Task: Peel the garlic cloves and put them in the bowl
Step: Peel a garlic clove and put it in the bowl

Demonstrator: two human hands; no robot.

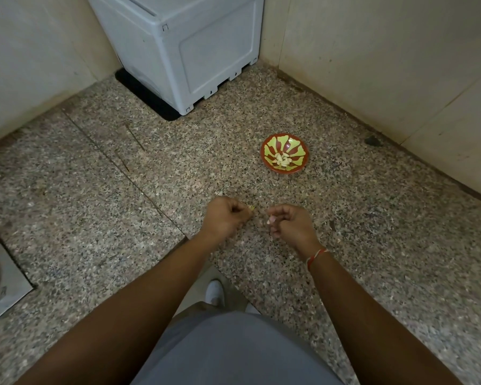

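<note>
A small red bowl (pixel 270 162) with a yellow-green pattern sits on the speckled granite counter (pixel 372 232), holding several peeled garlic cloves (pixel 282 159). Nearer to me, my right hand (pixel 290 225) has its fingers curled around a pale, pinkish garlic clove (pixel 270 220) that peeks out at the fingertips. My left hand (pixel 224 218) is beside it, a small gap apart, fingers curled, pinching a tiny yellowish scrap of skin (pixel 252 207) at its tips. Both hands are below and left of the bowl.
A grey plastic appliance (pixel 195 51) on a black mat stands at the back in the corner. Tiled walls (pixel 386 65) close the counter at the back and right. A steel sink edge (pixel 0 273) is at the left. The counter edge runs near my body.
</note>
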